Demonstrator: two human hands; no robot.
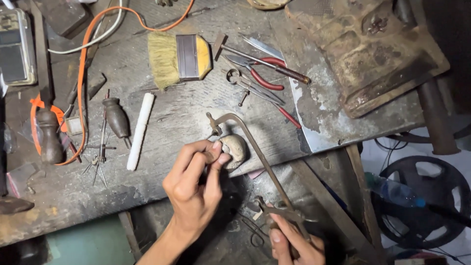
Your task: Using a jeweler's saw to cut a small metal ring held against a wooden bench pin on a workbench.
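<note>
two hands are engaged at the near edge of the desk (162,118). my left hand (194,181) is closed in a pinch, thumb and fingers pressing a small pale rounded workpiece (234,148) against the desk edge, which braces it so it cannot shift under the blade. my right hand (294,243) is wrapped around the handle of a jeweller's saw (260,162); the frame runs from the handle, near and right, up to its far end beside the workpiece, so the blade meets the piece where the fingers steady it. the blade itself is too thin to make out.

far of the workpiece lie a flat brush (179,58), a small hammer (260,60) and red-handled pliers (262,78), all within reach. to the left, a white stick (141,130) and a wooden-handled tool (117,117) rest clear of the sawing line. an orange cable (83,73) loops along the far left.
</note>
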